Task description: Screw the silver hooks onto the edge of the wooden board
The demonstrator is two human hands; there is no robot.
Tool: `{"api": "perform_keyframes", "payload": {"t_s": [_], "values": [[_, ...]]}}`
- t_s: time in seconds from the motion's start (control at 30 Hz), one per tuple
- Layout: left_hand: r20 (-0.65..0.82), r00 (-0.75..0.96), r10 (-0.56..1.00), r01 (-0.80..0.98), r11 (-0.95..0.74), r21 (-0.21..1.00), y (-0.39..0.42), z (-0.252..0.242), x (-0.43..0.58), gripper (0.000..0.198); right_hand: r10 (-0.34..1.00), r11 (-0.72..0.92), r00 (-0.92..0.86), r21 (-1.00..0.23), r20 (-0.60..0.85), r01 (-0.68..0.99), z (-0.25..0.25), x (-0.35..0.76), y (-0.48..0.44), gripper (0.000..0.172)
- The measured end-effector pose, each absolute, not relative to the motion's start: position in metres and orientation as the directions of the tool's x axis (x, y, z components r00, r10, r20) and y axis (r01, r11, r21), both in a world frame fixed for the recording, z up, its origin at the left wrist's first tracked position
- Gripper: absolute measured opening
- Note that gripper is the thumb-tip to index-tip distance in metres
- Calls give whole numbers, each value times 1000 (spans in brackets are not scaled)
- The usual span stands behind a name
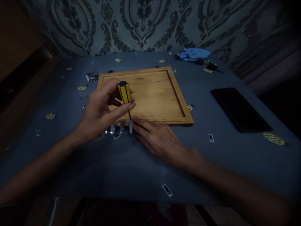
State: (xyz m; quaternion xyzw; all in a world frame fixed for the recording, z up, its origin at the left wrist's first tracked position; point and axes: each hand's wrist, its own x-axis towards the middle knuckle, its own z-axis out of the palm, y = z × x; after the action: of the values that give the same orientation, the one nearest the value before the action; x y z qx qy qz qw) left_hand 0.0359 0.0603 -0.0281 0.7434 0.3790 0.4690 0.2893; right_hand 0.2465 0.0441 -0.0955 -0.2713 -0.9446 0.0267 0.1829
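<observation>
My left hand (101, 105) is closed around the yellow and black handle of a screwdriver (124, 92), which stands nearly upright. Its tip meets the near edge of a framed wooden board (155, 94) lying flat on the table. Along that edge, several silver metal hooks (121, 128) hang in a row. My right hand (160, 139) rests at the same edge just right of the screwdriver tip, its fingertips by the rightmost hook. Whether those fingers pinch a small part is hidden. A few small dark holes run along the edge beyond them.
A dark flat tablet-like slab (240, 110) lies on the right. At the back right are a blue cloth (194, 54) and a small dark object (211, 65). Small metal pieces (92, 75) sit left of the board. A patterned cloth covers the table (113, 175); patterned wallpaper rises behind.
</observation>
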Motion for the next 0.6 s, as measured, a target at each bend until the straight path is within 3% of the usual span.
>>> {"api": "perform_keyframes", "payload": {"t_s": [0.13,0.6], "values": [[483,264,835,363,-550,752,60,-26,35,21,530,847,-783,-159,325,507,-95,247,44,42],[413,244,877,365,-478,799,55,-22,34,31,530,848,-793,-179,301,499,-98,247,44,43]]}}
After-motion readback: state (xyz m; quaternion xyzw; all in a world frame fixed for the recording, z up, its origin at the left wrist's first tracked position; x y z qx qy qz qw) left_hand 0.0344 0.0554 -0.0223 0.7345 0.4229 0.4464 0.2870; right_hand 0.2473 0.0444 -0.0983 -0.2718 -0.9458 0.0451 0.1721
